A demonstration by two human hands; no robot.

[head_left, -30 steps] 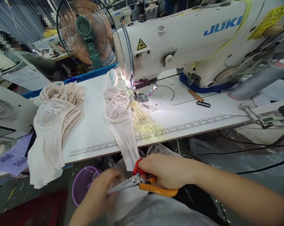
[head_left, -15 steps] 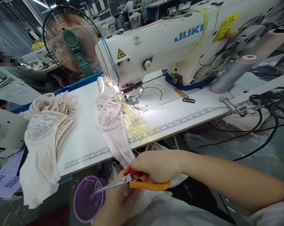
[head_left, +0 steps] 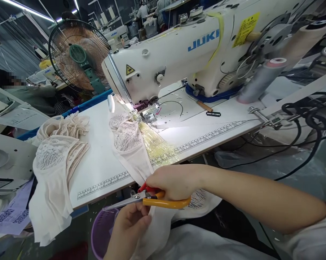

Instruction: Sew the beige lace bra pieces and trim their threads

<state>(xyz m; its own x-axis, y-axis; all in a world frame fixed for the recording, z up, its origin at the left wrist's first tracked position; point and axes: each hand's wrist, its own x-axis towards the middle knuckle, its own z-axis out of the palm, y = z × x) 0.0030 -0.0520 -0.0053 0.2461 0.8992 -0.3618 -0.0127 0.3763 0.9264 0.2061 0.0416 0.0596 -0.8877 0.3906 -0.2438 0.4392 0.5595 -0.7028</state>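
Observation:
My right hand (head_left: 173,182) is closed round the orange-handled scissors (head_left: 165,203), whose blades point left over the purple basket. Just below the blades, my left hand (head_left: 132,225) pinches the edge of pale fabric (head_left: 159,225) that hangs over my lap. A cream lace bra piece (head_left: 127,139) lies on the table from the needle area of the sewing machine (head_left: 165,54) down to my right hand. Yellowish clear film (head_left: 156,144) lies beside it. Something red shows at my right fingertips.
A stack of lace pieces (head_left: 53,159) hangs over the table's left end. Below the front edge is a purple basket (head_left: 102,231). A blade (head_left: 213,113) and a wooden-handled tool (head_left: 204,105) lie right of the needle. A fan (head_left: 79,54) and a seated person (head_left: 30,95) are behind.
My left hand has come up and turned, so its fingers now show pinching the fabric. The scissors and my right hand have shifted slightly left. The camera view has moved a little.

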